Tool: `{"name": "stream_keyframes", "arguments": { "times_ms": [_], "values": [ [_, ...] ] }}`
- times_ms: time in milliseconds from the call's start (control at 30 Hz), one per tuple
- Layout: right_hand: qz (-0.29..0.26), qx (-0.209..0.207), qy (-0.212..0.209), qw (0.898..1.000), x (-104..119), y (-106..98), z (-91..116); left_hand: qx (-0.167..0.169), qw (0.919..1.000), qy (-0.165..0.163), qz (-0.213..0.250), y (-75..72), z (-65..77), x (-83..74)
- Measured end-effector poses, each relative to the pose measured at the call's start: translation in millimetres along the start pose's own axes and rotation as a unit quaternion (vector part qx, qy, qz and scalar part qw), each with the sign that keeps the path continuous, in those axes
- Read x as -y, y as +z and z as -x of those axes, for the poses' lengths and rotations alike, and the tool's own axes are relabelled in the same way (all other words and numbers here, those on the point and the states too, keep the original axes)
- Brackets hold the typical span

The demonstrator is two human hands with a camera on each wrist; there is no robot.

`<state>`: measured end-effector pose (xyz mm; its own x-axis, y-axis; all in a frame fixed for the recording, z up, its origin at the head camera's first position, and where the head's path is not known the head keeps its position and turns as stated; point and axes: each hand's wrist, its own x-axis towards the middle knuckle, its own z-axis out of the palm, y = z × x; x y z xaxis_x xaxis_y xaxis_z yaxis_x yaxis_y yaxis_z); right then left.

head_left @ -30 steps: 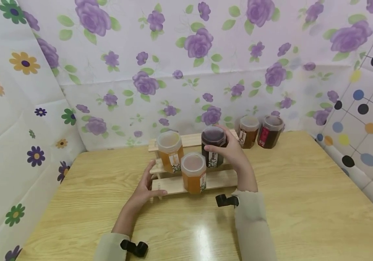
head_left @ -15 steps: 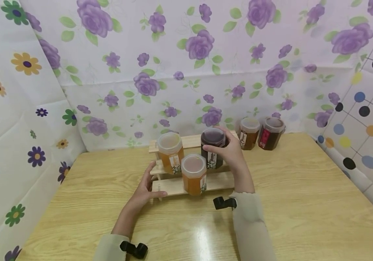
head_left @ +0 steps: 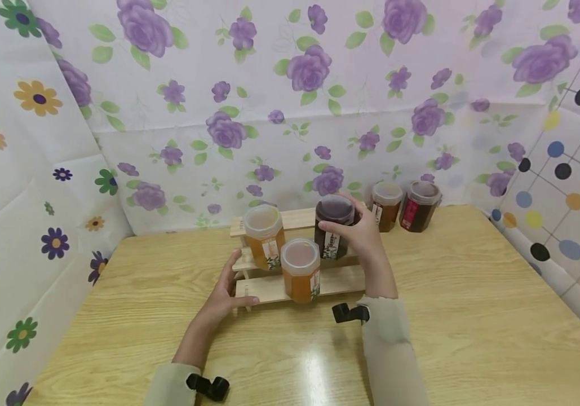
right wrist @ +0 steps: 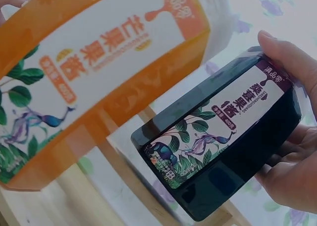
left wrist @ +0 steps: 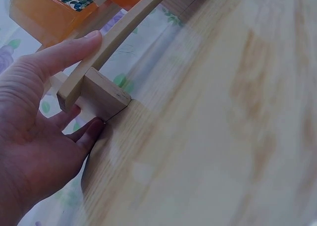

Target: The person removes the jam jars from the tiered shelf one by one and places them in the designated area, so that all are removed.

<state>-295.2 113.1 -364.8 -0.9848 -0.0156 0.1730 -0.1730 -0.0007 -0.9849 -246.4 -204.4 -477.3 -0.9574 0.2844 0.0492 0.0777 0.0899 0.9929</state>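
Observation:
My right hand (head_left: 361, 228) grips a dark jam jar (right wrist: 223, 132) near its lid, thumb on one side and fingers on the other. The jar is at the middle step of a stepped wooden rack (head_left: 264, 288); whether its base touches the wood I cannot tell. My left hand (head_left: 224, 293) holds the rack's left end, the thumb on the front plank (left wrist: 114, 42) and the fingers by its leg. An orange jam jar (head_left: 301, 273) stands on the front step, with a printed label (right wrist: 99, 62). Another orange jar (head_left: 264, 239) sits on the middle step at left.
Behind the rack's right end, a brown jar (head_left: 385, 208) and a dark jar with a red label (head_left: 419, 208) stand on the wooden table (head_left: 472, 316). Flowered cloth (head_left: 183, 84) hangs at the back, and a dotted cloth (head_left: 574, 197) borders the right side.
The dark jam jar in my right hand has shifted slightly to the right. My left hand keeps its place on the rack, and the other jars stay where they were.

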Motion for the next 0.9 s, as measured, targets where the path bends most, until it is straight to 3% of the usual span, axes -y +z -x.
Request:
{"name": "stream_keyframes", "arguments": {
  "times_ms": [233, 467, 667, 900],
  "values": [
    [-0.01, -0.031, 0.003, 0.999, 2, -15, 2, 0.0, 1.0, 0.003, 0.001, 0.2, -1.2, 1.3],
    [-0.024, -0.1, -0.009, 0.995, -1, -38, 2, -0.002, 1.0, 0.001, 0.002, -1.2, 0.6, -1.1],
    [-0.073, -0.153, -0.016, 0.985, 4, -59, 2, -0.005, 1.0, 0.005, 0.001, -1.4, -0.4, -0.2],
    [-0.007, -0.175, 0.006, 0.985, 5, -91, -7, -0.007, 1.0, 0.004, -0.004, -0.4, -0.5, 3.1]
  ]
}}
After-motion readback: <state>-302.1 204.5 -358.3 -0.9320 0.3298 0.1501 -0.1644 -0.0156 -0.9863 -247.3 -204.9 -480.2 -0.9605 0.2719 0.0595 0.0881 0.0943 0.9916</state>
